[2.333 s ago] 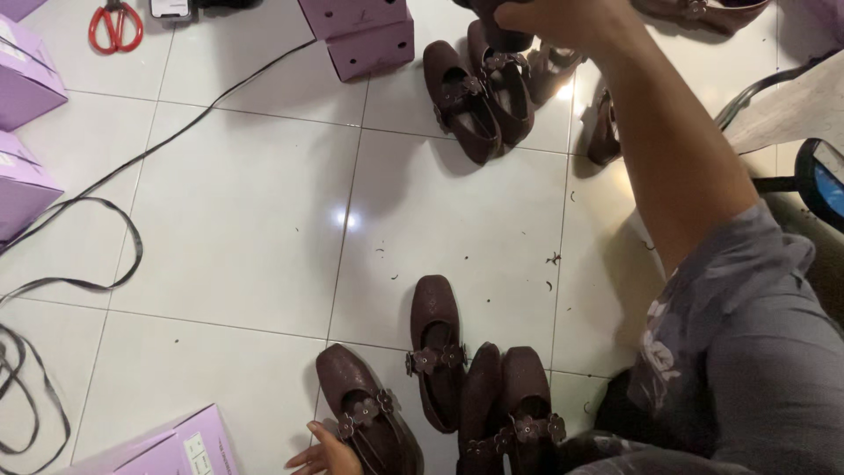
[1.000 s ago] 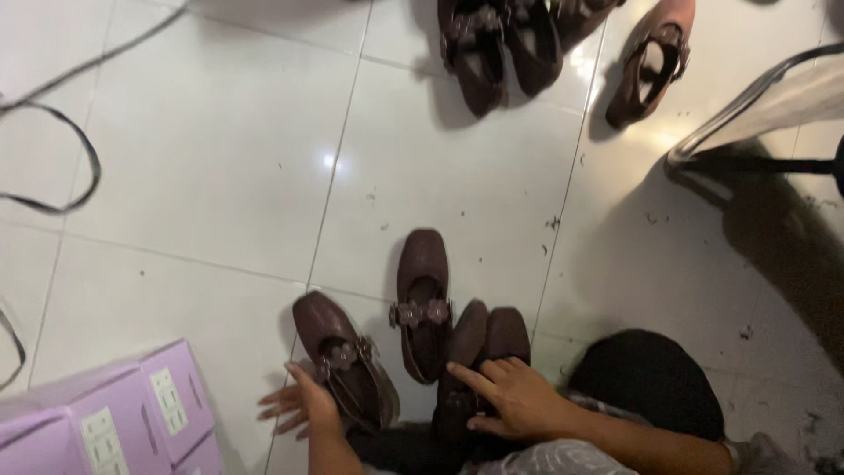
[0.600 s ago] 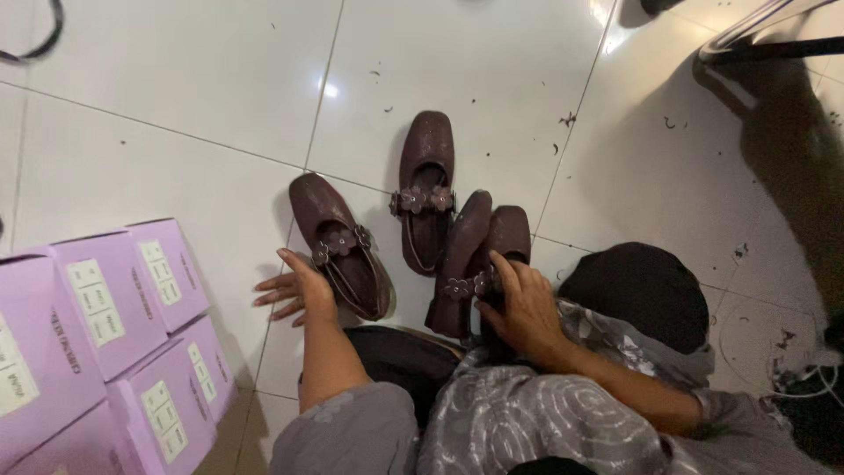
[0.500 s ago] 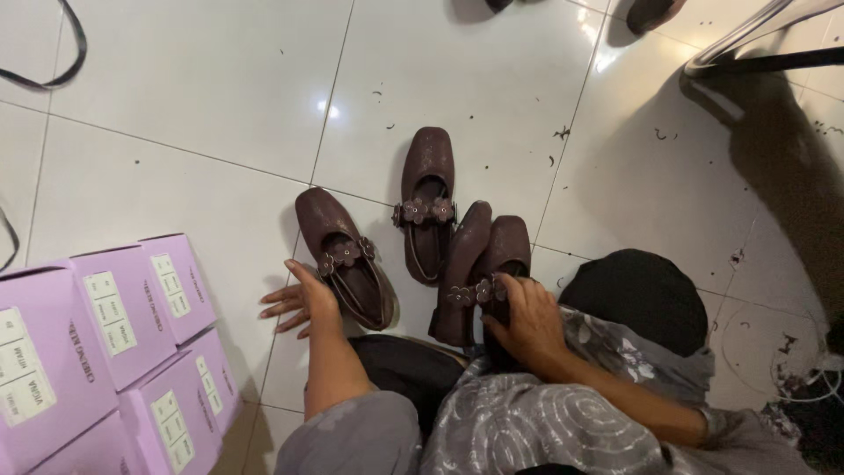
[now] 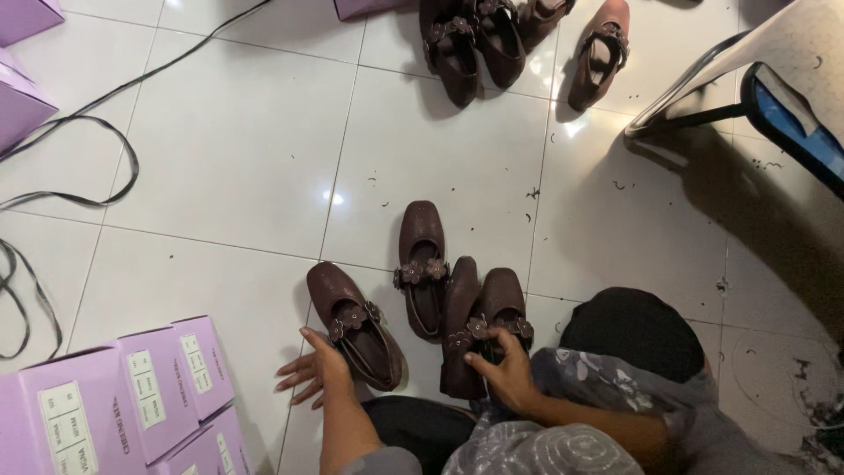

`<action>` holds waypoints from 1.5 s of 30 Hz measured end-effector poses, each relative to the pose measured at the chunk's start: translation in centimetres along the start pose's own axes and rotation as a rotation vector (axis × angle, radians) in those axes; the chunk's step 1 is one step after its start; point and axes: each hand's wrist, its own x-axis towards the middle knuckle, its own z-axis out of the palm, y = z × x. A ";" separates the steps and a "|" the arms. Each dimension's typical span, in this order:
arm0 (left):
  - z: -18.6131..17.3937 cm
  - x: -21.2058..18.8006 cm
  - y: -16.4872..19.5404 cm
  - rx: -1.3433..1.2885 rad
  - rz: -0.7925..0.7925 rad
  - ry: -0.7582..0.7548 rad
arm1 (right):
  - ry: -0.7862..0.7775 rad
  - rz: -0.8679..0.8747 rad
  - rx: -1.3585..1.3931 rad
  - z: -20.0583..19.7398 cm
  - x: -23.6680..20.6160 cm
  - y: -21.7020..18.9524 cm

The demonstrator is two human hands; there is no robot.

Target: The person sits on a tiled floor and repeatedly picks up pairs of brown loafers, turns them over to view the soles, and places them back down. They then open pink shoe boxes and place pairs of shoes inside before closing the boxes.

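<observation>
White glossy floor tiles [image 5: 220, 158] lie under you, with black cords [image 5: 53, 158] looping at far left and purple boxes [image 5: 132, 396] stacked at lower left. Your left hand [image 5: 312, 374] rests flat beside the boxes, fingers spread, touching the heel of a tilted brown flower-strap shoe [image 5: 356, 325]. Another brown shoe [image 5: 422, 264] stands just beyond. Your right hand [image 5: 501, 369] pinches the straps of a pair of brown shoes [image 5: 483, 308] pressed side by side. More shoes [image 5: 492, 44] sit well apart at top.
</observation>
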 end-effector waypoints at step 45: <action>0.7 -0.4 0.7 -0.002 -0.004 -0.029 | 0.043 -0.501 -0.711 -6.9 12.3 -6.6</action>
